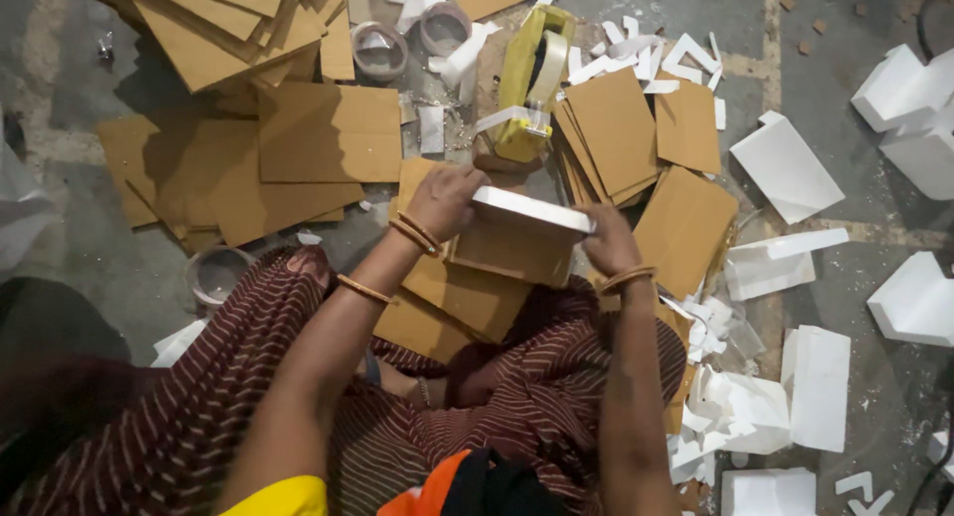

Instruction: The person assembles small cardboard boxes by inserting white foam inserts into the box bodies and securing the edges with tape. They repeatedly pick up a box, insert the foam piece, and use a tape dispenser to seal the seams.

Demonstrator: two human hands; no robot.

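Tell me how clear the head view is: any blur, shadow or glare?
Head view: dim, light comes from the upper right; the white foam pieces look bright and washed out; the left edge is dark and soft; both hands, left and right, on the box are slightly motion-blurred.

brown cardboard sheets point(328, 133) looking matt, flat, slightly fibrous. white foam blocks point(785, 168) showing matt, crumbly edges. yellow tape dispenser point(532, 79) reading as smooth glossy plastic. concrete floor point(874, 238) appearing rough, dusty. striped cloth point(199, 397) draping soft, matt.
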